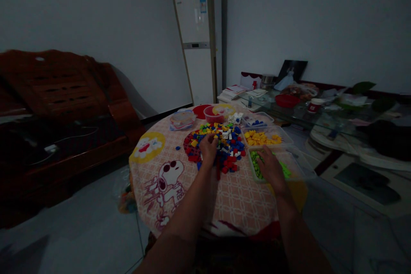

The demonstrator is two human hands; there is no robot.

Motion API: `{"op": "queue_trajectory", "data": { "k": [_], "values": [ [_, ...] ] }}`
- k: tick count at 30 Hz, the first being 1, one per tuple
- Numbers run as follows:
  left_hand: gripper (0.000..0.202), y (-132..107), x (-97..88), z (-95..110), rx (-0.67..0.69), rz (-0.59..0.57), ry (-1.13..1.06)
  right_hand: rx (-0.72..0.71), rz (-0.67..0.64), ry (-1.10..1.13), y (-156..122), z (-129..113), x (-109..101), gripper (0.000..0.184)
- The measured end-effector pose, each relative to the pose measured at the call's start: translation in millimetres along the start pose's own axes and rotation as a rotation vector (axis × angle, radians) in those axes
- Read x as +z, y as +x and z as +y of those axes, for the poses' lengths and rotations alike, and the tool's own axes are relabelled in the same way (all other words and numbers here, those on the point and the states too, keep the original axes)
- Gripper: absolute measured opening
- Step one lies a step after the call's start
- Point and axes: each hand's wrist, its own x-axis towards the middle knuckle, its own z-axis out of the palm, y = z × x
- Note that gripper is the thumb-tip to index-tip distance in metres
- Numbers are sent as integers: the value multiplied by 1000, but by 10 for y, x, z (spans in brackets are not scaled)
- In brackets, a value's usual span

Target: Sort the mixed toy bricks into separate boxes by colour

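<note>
A heap of mixed toy building bricks point(228, 147) in red, blue, yellow and white lies on the round table. My left hand point(208, 149) is at the heap's near left part, its fingers drawn together; whatever they pinch is too small to make out. Over a clear plastic box point(298, 165) of green bricks point(256, 165) is my right hand point(269, 166), its fingers apart and bent down at the bricks. Behind that box, another clear one holds yellow bricks point(261, 138). Farther back, a third contains blue bricks point(257, 123), with white bricks point(236, 117) beside it.
A clear lidded container point(182, 119) and a round pinkish tub point(213, 114) stand at the table's far side. A patterned cloth point(240, 199) covers the table. To the right is a cluttered glass-topped stand point(272, 102); a wooden bench point(64, 94) is on the left.
</note>
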Motion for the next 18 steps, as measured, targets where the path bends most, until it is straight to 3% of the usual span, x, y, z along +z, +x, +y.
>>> {"op": "queue_trajectory", "data": {
  "k": [5,8,11,18],
  "values": [
    [31,-242,796,331,4,-323,-199,-47,52,34,1,40,34,34],
    [50,-345,992,421,169,-463,-342,-42,61,35,5,40,36,34],
    [49,-316,840,383,254,-436,-288,-28,39,17,6,18,25,35],
    [30,-35,-141,-40,108,-79,297,-20,37,11,-8,17,38,35]
  ]
}}
